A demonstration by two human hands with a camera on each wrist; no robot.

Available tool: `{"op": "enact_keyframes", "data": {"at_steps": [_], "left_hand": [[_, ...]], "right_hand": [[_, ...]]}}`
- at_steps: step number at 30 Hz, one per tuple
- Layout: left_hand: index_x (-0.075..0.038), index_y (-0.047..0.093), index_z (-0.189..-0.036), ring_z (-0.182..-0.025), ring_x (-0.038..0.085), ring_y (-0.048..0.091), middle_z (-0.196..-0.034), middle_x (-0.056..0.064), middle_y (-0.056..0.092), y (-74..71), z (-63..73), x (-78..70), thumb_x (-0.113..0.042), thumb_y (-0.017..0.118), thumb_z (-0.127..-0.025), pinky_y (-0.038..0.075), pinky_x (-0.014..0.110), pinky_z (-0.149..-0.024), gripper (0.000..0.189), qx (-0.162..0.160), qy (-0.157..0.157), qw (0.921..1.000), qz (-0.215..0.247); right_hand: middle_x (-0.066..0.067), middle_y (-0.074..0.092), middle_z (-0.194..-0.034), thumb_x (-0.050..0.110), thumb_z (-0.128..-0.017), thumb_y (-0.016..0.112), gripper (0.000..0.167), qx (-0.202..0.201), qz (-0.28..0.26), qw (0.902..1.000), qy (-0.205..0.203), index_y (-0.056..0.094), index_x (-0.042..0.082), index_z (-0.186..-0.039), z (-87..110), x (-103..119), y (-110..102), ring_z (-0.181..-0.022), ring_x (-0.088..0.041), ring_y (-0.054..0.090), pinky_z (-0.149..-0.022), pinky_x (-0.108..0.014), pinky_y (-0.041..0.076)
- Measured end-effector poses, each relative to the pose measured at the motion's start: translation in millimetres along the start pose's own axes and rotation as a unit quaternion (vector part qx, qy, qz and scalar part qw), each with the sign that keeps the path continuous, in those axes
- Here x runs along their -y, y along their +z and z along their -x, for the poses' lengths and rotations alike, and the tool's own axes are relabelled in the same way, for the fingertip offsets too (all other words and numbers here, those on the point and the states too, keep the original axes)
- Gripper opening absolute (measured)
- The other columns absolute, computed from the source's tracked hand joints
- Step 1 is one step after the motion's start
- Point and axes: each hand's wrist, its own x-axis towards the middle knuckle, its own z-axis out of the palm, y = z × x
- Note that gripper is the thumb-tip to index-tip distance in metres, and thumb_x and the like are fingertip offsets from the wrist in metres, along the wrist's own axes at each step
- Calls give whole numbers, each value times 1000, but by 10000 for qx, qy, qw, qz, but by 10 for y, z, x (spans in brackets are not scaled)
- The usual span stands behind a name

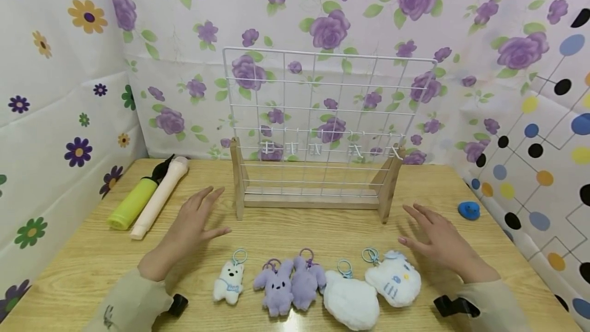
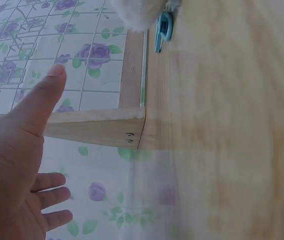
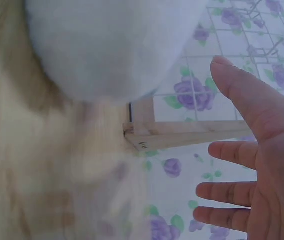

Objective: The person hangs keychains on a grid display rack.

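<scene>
My left hand (image 1: 189,227) is held over the table, fingers extended and thumb apart, left of a white wire grid rack (image 1: 299,109) on a wooden stand. On the other side my right hand (image 1: 438,240) has its fingers spread, holding nothing. Between the wrists lie plush keychains with rings: a small white bear (image 1: 229,283), two purple plush animals, one face up (image 1: 278,291) and one turned over (image 1: 305,283), a white plush (image 1: 351,301) with its plain side up, and a white cat-face plush (image 1: 395,279). Small white hooks (image 1: 315,148) hang along the grid's lower part.
A yellow-green tube (image 1: 133,204) with a black end and a pale pink stick-like tube (image 1: 160,198) lie at the left edge. A small blue toy duck (image 1: 469,210) sits at the right. Flowered cloth (image 1: 193,40) stands behind the table.
</scene>
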Motion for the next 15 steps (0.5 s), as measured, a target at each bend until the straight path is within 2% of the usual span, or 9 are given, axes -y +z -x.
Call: {"op": "enact_keyframes", "data": {"at_steps": [3, 6, 11, 15], "left_hand": [[-1, 38, -143, -121, 47, 46, -133, 29, 48, 21, -24, -18, -27, 84, -70, 39, 64, -98, 90, -74, -95, 9992, 394], [-2, 37, -143, -121, 45, 46, -134, 26, 48, 31, -59, -37, -25, 83, -73, 40, 62, -98, 87, 4, -407, 9955, 855], [-1, 36, -145, -117, 40, 48, -136, 24, 46, 61, -137, -38, -19, 81, -76, 46, 55, -94, 84, 179, -972, 9818, 1625], [0, 36, -144, -115, 37, 49, -133, 24, 47, 96, -189, -9, -14, 81, -76, 48, 52, -91, 83, 136, -1102, 9716, 2090]], "right_hand": [[-27, 39, -146, 54, -88, 61, 78, 64, -114, 9999, -15, 37, 11, -147, 18, 23, -23, -126, -53, 41, -96, -71, 36], [-25, 42, -143, 51, -89, 62, 74, 109, -212, 9997, -82, 39, 10, -146, 25, 63, -52, -125, -51, 43, -94, -68, 40], [-23, 50, -138, 38, -90, 66, 64, 26, -296, 9993, -229, 43, 10, -143, 19, 147, -127, -121, -47, 50, -93, -63, 44], [-21, 56, -130, 28, -89, 68, 56, -178, -266, 9985, -438, 48, 9, -139, 12, 215, -178, -114, -43, 57, -89, -58, 49]]}}
